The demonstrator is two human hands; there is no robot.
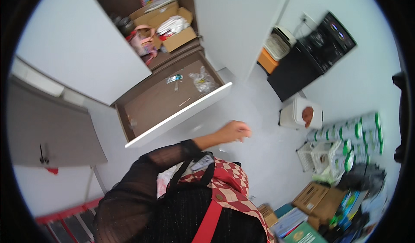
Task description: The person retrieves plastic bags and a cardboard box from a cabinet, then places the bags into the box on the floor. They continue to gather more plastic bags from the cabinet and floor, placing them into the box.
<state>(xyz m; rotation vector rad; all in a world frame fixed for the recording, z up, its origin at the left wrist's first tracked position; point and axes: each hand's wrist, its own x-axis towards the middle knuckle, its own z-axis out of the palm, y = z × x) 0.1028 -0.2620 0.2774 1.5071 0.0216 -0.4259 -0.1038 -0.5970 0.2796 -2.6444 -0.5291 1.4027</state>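
My left hand (235, 131) reaches out over the floor, beyond the front of an open drawer (155, 103). Its fingers look loosely curled and are blurred, so whether they hold something cannot be told. My right hand is out of view. In the drawer lie a crumpled clear plastic bag (204, 81), a small teal-and-white packet (174, 78) and a thin pale stick (184, 102). Against my body hangs a red-and-cream checkered apron (233, 197), with a dark-handled bag beside it.
Above the drawer, an open cardboard box (180, 40) and a pink bag (142, 41) stand in the cabinet. To the right are a black appliance (311, 54), a white lidded bin (300, 111), stacked cans (353, 131) and cardboard boxes (319, 199). A grey table (55, 123) stands left.
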